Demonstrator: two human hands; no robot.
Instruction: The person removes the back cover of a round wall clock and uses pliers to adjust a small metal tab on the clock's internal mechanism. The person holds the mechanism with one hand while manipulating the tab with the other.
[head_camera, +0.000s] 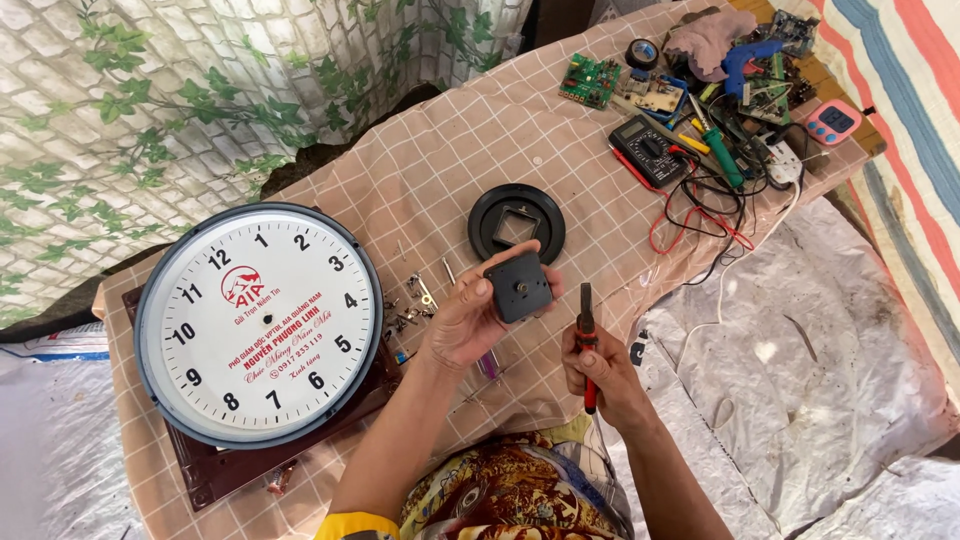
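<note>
Our left fingers (497, 272) are clamped around the edges of a small black clock movement (518, 287), thumb on one side and fingertips over the top, so its flat face with the centre shaft turns up toward us, held above the checked tablecloth (450, 150). Our right hand (595, 368) is closed around the red-and-black handles of a pair of pliers (586, 335), whose long axis runs nearly upright, nose pointing away from us beside the movement. Just beyond lies a round black holder (516, 222) with a square opening; to the left rests the handless clock face (259, 325), with small screws (405, 318) between.
</note>
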